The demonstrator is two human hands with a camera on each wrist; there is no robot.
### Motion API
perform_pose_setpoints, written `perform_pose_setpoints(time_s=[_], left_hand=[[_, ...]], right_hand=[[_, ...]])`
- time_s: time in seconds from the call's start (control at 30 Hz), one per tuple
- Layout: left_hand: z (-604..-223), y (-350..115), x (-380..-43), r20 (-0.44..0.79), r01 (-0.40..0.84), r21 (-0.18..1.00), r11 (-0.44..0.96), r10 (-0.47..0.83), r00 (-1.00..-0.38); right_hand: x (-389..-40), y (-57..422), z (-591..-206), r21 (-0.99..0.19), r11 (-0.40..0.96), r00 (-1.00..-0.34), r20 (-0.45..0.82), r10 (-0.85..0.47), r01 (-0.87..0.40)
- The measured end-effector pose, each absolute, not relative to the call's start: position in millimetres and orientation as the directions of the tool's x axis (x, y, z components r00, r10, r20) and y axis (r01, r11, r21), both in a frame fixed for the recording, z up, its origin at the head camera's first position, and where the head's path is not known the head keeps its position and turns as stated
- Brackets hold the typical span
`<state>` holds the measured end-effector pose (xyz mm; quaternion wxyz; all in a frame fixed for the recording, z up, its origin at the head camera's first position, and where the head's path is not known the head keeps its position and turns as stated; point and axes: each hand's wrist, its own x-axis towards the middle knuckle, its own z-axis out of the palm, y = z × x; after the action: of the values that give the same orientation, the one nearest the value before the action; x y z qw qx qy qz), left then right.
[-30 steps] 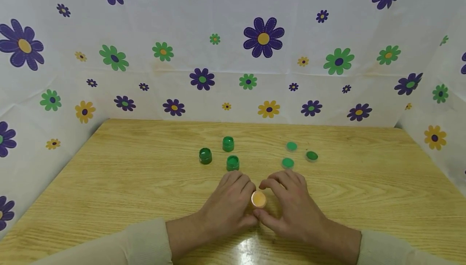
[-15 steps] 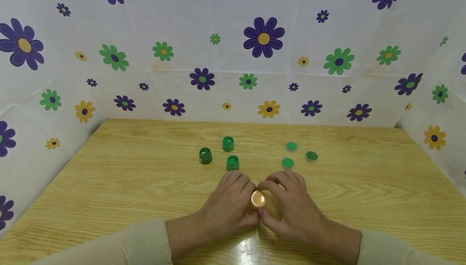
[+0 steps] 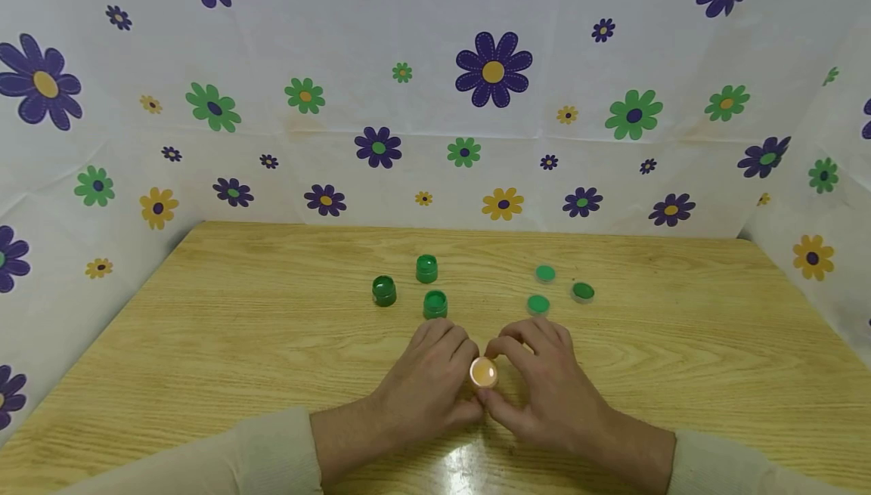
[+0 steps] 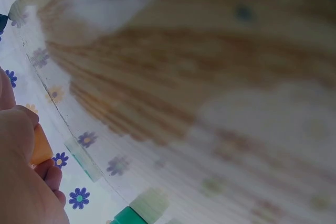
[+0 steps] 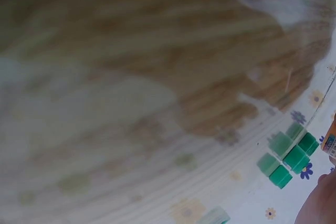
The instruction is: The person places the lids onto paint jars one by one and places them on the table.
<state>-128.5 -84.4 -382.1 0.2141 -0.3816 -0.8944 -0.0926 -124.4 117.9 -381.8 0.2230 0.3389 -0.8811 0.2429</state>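
Between the two hands, in the head view, is a small paint jar with an orange top, seen from above. My left hand grips its left side with curled fingers. Thumb and index finger of my right hand pinch the jar's rim from the right. In the left wrist view part of the orange paint jar shows beside the hand. At the right edge of the right wrist view, the orange jar carries a printed label, with the hand below it.
Beyond the hands stand three uncovered green paint jars, one dark, one at the back and one nearer. Three round green-stained lids lie to their right. A flowered cloth hangs behind the wooden table.
The right thumb and index finger close in on the jar's rim, then shift slightly around it. The jar tilts a little and the glare on its top moves. The left hand stays put.
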Motion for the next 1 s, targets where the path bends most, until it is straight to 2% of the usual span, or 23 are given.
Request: perform_pose_setpoints(time_s=[0.63,1.0], left_hand=[[-382.1,-85.2,-128.9,0.45,0.72,-0.011,0.694,0.646,-0.616],[-382.3,-84.2,-128.9,0.467,0.731,0.025,0.682,0.639,-0.611]], right_hand=[[-124.4,119.1,-381.5,-0.293,0.663,-0.691,0.541,-0.478,-0.688],[-125.9,119.4,-382.9,-0.277,0.625,-0.645,0.583,-0.494,-0.73]])
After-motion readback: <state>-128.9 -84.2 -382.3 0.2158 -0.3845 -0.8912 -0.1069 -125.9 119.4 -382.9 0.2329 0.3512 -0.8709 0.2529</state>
